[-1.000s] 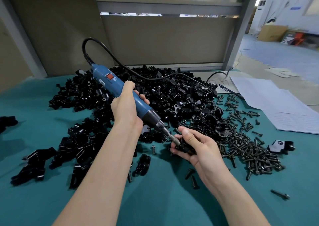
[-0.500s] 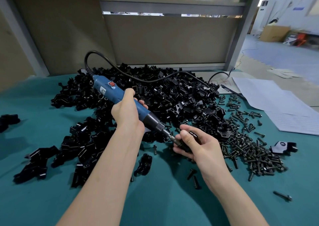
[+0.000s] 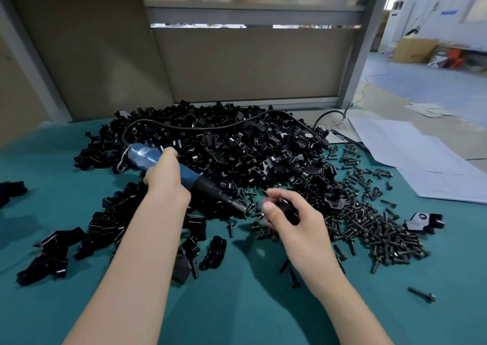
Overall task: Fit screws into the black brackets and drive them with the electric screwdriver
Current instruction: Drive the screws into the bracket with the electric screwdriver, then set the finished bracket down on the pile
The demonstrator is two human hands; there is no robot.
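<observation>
1. The electric screwdriver lies slanted over the middle of the table, with its nose pointing right and down. My left hand is wrapped round its blue body. I would keep the tool in line with the screw so the bit does not slip off.
2. My right hand pinches one black bracket between thumb and fingers, lifted just off the table, right of the bit. The tip is near the thumb and looks apart from the bracket.
3. My judgement is that the step is seating the bit in the screw head. The picture is blurred there, so I cannot tell whether a screw already sits in the bracket. I would check that first, hold the bracket firmly, keep my thumb away from the tip, and only then press.
4. The heap of brackets fills the middle of the table toward the far edge, right behind the tool. Its edge crowds the screwdriver's nose.
5. White paper sheets cover the far right corner.
6. The screw pile spreads toward the right edge, within reach of my right hand.
7. The black cable runs over the heap and could drag on brackets if I swing the tool.
8. One bracket lies alone beside the screw pile, and a single screw lies nearer the near right corner.
</observation>
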